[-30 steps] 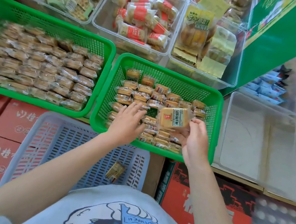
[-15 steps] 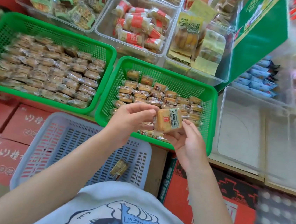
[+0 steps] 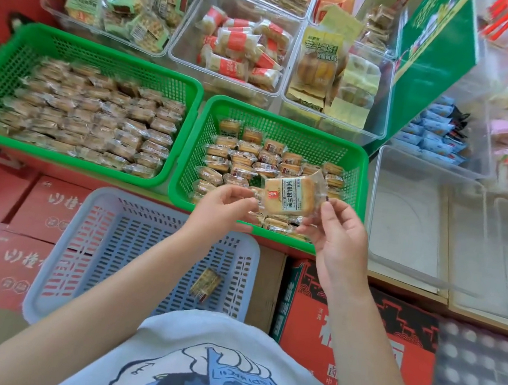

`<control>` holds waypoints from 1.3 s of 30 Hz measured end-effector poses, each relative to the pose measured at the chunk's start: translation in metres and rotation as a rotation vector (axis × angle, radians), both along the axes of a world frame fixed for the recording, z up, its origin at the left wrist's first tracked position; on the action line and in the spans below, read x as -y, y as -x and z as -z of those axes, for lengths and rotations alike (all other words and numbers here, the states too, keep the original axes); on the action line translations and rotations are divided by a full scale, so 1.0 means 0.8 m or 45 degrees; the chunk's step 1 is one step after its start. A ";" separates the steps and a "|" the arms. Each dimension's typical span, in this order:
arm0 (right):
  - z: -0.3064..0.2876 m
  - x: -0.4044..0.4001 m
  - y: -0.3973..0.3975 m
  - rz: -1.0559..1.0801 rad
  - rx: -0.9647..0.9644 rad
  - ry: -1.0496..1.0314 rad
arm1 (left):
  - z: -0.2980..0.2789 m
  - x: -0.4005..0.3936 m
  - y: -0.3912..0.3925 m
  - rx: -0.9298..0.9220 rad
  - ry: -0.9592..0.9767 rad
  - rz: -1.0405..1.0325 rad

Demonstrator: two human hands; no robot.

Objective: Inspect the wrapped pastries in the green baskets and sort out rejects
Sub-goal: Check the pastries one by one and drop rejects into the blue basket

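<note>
since the earlier frame both hands have spread slightly, drawing the square clear-wrapped pastry with a white printed label (image 3: pixel 288 196) out flat between them, label side up. left hand (image 3: pixel 224 208) pinches the wrapper's left edge between thumb and curled fingertips; right hand (image 3: pixel 338 232) pinches the right edge of the wrapper, thumb on top, remaining fingers loosely curled beneath. held pastry sits just beyond the fingertips of both hands, above the near part of the right green perforated plastic basket (image 3: pixel 356 159), which holds rows of like wrapped pastries directly beyond and beneath the fingers. second green plastic basket (image 3: pixel 191 91), well to the left of the left hand's fingers, is filled with similar packets. pale blue slotted plastic basket (image 3: pixel 88 206) lies nearer than the left hand, under the forearm, with one small wrapped pastry (image 3: pixel 205 284) lying in it. clear empty plastic tub (image 3: pixel 384 162) stands to the right of the right hand's fingers.
</note>
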State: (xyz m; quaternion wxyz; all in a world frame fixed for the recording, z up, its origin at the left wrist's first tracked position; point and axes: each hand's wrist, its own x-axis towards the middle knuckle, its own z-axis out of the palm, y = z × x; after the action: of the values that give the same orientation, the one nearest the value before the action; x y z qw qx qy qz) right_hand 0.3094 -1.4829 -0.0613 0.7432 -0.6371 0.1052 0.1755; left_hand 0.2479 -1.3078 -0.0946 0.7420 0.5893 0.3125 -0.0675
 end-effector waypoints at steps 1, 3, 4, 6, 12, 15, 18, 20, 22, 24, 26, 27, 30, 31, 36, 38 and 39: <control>-0.002 -0.001 0.002 0.007 -0.003 -0.025 | 0.000 0.003 0.003 0.021 0.104 0.033; -0.003 -0.001 0.004 0.010 0.006 -0.048 | 0.000 0.008 0.008 0.071 0.308 0.019; -0.004 -0.001 0.005 0.008 0.010 -0.056 | 0.000 0.008 0.011 0.077 0.381 -0.013; -0.004 0.000 0.005 -0.003 0.006 -0.088 | 0.001 0.007 0.013 0.079 0.506 -0.081; 0.008 0.004 0.001 -0.062 0.005 -0.060 | 0.010 0.002 0.013 0.125 0.475 -0.149; 0.025 0.006 -0.001 -0.121 0.203 0.274 | 0.015 0.002 0.007 0.143 0.191 -0.165; 0.036 0.004 -0.001 -0.136 0.244 0.361 | 0.022 0.006 0.001 0.129 -0.044 -0.151; 0.038 0.001 -0.004 -0.147 0.137 0.272 | 0.027 0.005 -0.003 0.099 -0.059 -0.116; 0.039 -0.002 -0.011 -0.171 -0.078 0.080 | 0.033 0.000 -0.007 0.095 0.000 -0.065; 0.041 -0.003 -0.020 -0.232 -0.293 -0.112 | 0.038 -0.007 -0.011 0.137 0.067 -0.005; 0.047 -0.005 -0.027 -0.322 -0.364 -0.129 | 0.043 -0.013 -0.016 0.176 0.078 0.062; 0.053 -0.006 -0.030 -0.353 -0.356 -0.085 | 0.048 -0.016 -0.019 0.165 0.017 0.104; 0.077 -0.010 -0.049 -0.387 -0.192 0.270 | 0.072 -0.029 -0.034 0.017 -0.501 0.290; 0.084 -0.012 -0.058 -0.388 -0.107 0.443 | 0.085 -0.035 -0.039 -0.034 -0.716 0.372; 0.104 -0.034 -0.106 -0.421 0.228 0.800 | 0.135 -0.060 -0.055 -0.078 -1.356 0.751; 0.116 -0.052 -0.119 -0.468 0.263 0.796 | 0.147 -0.062 -0.061 -0.112 -1.444 0.932; 0.124 -0.061 -0.124 -0.507 0.280 0.805 | 0.154 -0.062 -0.063 -0.123 -1.474 0.997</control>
State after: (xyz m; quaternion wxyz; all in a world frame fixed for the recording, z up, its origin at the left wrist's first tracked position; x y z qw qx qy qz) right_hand 0.4090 -1.4338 -0.1604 0.4683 -0.8577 -0.0518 0.2058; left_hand 0.2985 -1.2579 -0.2175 0.2153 0.9553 0.0957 -0.1786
